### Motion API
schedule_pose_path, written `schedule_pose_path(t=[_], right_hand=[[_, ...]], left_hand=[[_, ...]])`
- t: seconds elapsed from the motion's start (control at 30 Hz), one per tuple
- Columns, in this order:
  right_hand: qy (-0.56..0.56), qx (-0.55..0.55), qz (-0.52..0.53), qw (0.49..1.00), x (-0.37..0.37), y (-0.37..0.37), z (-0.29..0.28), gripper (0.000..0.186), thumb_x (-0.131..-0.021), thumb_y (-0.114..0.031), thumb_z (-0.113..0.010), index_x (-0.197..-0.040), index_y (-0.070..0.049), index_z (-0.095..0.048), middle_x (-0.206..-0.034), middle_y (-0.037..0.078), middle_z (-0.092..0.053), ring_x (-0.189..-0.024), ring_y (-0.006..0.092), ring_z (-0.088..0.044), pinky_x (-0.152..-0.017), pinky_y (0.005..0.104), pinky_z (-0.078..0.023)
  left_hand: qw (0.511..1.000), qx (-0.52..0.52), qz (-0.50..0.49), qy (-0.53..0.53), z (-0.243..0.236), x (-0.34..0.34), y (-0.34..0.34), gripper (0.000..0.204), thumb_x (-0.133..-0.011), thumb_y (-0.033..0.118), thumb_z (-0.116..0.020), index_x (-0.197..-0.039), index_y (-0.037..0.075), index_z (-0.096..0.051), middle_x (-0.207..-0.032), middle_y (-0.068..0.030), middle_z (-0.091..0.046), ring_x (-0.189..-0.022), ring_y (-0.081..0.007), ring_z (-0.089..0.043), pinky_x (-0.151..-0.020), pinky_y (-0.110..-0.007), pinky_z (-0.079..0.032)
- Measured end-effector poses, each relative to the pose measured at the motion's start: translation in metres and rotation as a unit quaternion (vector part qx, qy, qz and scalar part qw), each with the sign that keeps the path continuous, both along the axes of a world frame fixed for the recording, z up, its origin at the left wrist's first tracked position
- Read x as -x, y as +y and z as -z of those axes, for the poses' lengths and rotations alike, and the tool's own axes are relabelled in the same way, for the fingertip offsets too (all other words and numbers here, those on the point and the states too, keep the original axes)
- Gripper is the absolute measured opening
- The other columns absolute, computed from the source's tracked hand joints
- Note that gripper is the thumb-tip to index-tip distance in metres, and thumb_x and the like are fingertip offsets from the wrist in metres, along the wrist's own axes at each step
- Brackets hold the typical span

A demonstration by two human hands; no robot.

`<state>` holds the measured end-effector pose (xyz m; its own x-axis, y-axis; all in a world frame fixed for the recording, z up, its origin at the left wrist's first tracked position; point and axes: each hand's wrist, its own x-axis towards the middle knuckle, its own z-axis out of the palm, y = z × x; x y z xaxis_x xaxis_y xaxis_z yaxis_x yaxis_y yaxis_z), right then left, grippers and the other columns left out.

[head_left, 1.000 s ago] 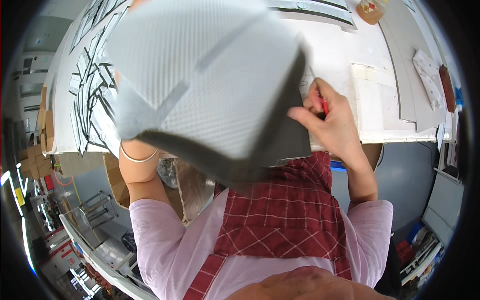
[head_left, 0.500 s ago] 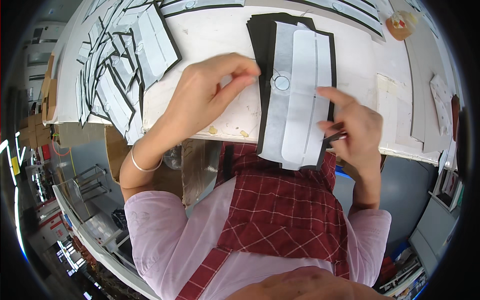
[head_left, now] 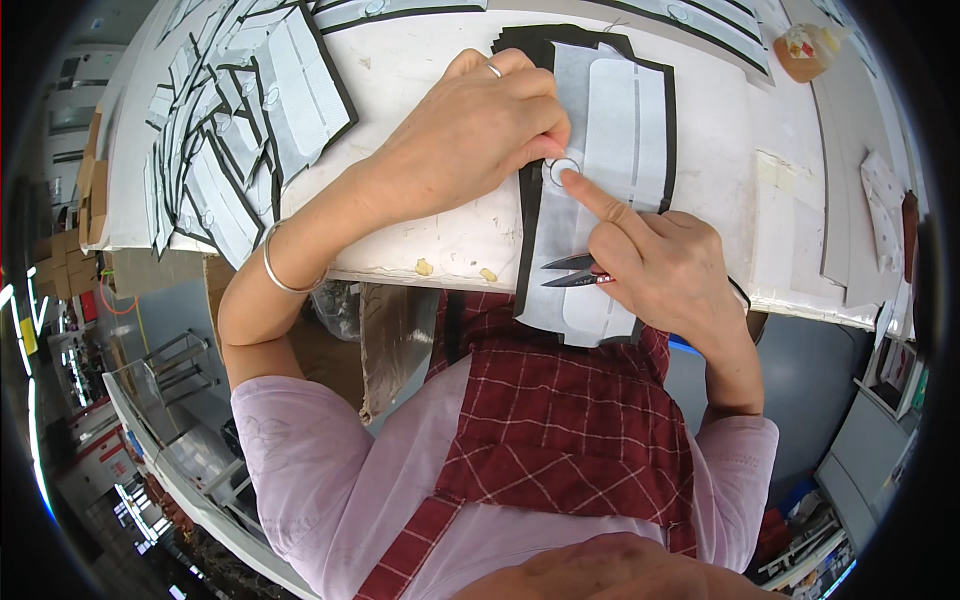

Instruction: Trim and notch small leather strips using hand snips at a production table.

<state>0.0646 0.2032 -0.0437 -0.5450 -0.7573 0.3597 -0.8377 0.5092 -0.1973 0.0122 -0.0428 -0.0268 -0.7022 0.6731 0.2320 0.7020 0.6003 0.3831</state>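
On the table before me lies a black-edged fabric panel with pale grey-white backing and a long white strip. A small round white disc with a dark outline is on its left half. My left hand pinches thumb and fingers together at the disc's upper edge; what they grip, if anything, is too small to make out. The index fingertip of my right hand presses on the disc. Its other fingers are curled round thread snips, whose dark, parted blades point left over the panel.
Black pieces lie beneath the panel. At the left is a heap of similar panels, with more panels along the far side. A bottle of amber liquid stands at the far right. The table's near edge runs below my hands.
My left hand has moved right, onto the disc's upper edge. My right hand has come left from the panel's right side, its index finger now on the disc and the snips' blades over the panel.
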Motion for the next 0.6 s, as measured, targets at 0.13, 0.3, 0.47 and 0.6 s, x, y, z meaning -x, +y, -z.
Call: schedule_pose_path(t=[0.13,0.3,0.47,0.6], right_hand=[[0.0,-0.013,-0.002,1.0,0.0,0.001,-0.002,0.033,-0.065,-0.012,-0.075,-0.068,-0.008,-0.042,-0.134,0.007,-0.066,-0.05,0.0129,-0.056,-0.047,0.0269,-0.044],[-0.026,0.045,-0.008,0.999,0.004,0.006,-0.004,0.027,-0.074,-0.022,-0.077,-0.077,-0.009,-0.053,-0.122,0.007,-0.071,-0.049,0.0137,-0.056,-0.046,0.0257,-0.045],[-0.133,0.091,0.078,0.984,0.022,0.01,-0.03,0.033,-0.084,-0.034,-0.075,-0.087,-0.006,-0.058,-0.093,0.009,-0.071,-0.054,0.0237,-0.062,-0.05,0.0314,-0.047],[-0.116,0.029,0.09,0.989,0.038,0.003,-0.029,0.031,-0.094,-0.035,-0.068,-0.091,-0.005,-0.059,-0.07,0.01,-0.066,-0.057,0.0288,-0.065,-0.051,0.0357,-0.047]], left_hand=[[0.998,-0.033,-0.007,-0.048,-0.005,-0.008,-0.006,0.006,-0.09,0.012,-0.067,-0.092,0.008,-0.064,-0.091,-0.0031,-0.058,-0.094,-0.0231,-0.055,-0.085,-0.036,-0.04],[0.987,-0.12,-0.082,-0.074,0.001,-0.016,-0.009,0.024,-0.087,0.013,-0.074,-0.106,0.007,-0.06,-0.1,-0.0071,-0.06,-0.098,-0.0242,-0.058,-0.088,-0.038,-0.046],[0.979,-0.146,-0.068,-0.122,0.003,-0.019,0.003,0.055,-0.076,0.019,-0.086,-0.119,0.008,-0.055,-0.107,-0.0052,-0.061,-0.105,-0.0206,-0.059,-0.091,-0.036,-0.047],[0.955,-0.16,-0.102,-0.23,0.014,-0.012,0.004,0.061,-0.072,0.023,-0.089,-0.119,0.009,-0.054,-0.108,-0.0029,-0.061,-0.106,-0.0178,-0.059,-0.09,-0.033,-0.046]])
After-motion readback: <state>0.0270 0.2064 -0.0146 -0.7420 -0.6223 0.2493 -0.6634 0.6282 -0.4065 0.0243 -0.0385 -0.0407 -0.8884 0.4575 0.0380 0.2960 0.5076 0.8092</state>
